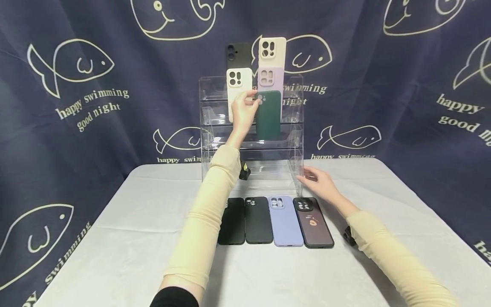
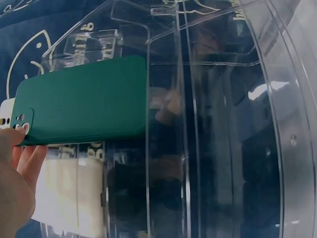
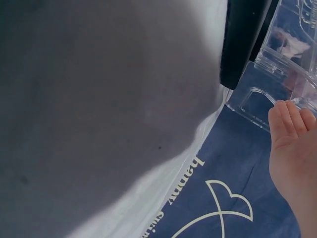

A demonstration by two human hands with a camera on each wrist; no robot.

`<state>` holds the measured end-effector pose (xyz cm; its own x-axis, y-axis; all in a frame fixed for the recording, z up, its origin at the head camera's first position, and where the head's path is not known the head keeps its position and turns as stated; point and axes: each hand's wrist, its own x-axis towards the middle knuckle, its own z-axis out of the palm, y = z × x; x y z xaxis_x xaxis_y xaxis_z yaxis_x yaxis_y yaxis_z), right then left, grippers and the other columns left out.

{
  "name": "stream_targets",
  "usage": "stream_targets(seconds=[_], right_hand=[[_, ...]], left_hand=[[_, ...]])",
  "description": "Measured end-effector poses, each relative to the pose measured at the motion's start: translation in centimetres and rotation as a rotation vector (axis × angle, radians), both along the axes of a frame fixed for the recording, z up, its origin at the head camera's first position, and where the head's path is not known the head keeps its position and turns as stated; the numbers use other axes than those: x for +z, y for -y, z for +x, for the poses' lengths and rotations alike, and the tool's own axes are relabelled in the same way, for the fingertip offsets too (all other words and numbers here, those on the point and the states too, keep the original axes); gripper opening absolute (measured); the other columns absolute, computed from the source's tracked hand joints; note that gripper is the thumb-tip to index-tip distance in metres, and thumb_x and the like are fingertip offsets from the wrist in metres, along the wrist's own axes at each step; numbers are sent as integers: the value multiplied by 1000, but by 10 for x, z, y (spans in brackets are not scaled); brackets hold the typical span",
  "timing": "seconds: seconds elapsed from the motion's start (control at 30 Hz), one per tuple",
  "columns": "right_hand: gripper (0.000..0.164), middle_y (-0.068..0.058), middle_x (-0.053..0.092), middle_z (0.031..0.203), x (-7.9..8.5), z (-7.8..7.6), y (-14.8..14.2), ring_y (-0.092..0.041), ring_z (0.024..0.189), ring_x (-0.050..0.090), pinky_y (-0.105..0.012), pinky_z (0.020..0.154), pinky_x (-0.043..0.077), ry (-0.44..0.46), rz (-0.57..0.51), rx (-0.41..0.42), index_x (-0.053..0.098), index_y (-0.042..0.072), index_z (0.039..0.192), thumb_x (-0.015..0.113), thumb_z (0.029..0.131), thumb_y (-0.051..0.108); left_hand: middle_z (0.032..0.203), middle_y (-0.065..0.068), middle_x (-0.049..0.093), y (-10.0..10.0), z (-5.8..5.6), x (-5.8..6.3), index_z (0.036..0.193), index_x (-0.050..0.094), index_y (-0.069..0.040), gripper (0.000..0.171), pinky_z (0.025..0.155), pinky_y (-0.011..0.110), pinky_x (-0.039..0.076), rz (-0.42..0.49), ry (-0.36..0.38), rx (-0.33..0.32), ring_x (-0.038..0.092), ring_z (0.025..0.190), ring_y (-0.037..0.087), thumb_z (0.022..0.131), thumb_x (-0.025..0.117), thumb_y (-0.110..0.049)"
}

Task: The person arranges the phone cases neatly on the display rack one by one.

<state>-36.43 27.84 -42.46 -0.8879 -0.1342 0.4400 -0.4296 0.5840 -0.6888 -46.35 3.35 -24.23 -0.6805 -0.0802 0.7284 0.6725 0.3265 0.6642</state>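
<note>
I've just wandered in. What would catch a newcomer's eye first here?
Probably the green phone case, pinched near its camera holes by the left hand at the clear tiered rack. Next, the navy backdrop behind, with its pale fish drawings and "happy swimming" lettering. Then the row of four cases lying on the table before the rack, one lavender-blue among darker ones.

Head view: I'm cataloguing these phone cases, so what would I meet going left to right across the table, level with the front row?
Left sleeve → black phone case → second black phone case → lavender-blue phone case → dark phone case with an orange print → right sleeve.
</note>
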Motion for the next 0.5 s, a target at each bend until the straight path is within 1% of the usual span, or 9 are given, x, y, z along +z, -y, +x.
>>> stream_targets(seconds=[0.17,0.33,0.4,0.5], right_hand=[[50,-26,60,119,-1,1,1,-39,107,61,-43,94,50,5,-3,-8,54,-3,127,67,87,25],[52,-25,59,122,0,1,1,-38,108,60,-44,95,50,20,8,-15,53,-3,128,67,88,27],[53,-26,58,123,1,1,1,-39,109,59,-45,95,49,28,13,-14,52,-4,128,66,88,27],[54,-26,56,125,2,1,0,-40,110,59,-45,96,49,39,13,-14,51,-4,129,66,88,28]], left_hand=[[111,13,66,-4,0,-8,110,66,-1,28,71,16,55,-34,28,-12,69,86,23,83,69,-5],[113,13,64,-4,-1,-15,113,65,-1,30,78,16,54,-46,77,-36,67,95,23,84,68,-5],[114,13,64,-4,-2,-17,115,64,-1,32,82,16,54,-34,89,-48,66,98,23,84,68,-5],[115,13,63,-2,-2,-20,117,62,-1,34,84,15,53,-10,93,-71,65,100,22,84,67,-5]])
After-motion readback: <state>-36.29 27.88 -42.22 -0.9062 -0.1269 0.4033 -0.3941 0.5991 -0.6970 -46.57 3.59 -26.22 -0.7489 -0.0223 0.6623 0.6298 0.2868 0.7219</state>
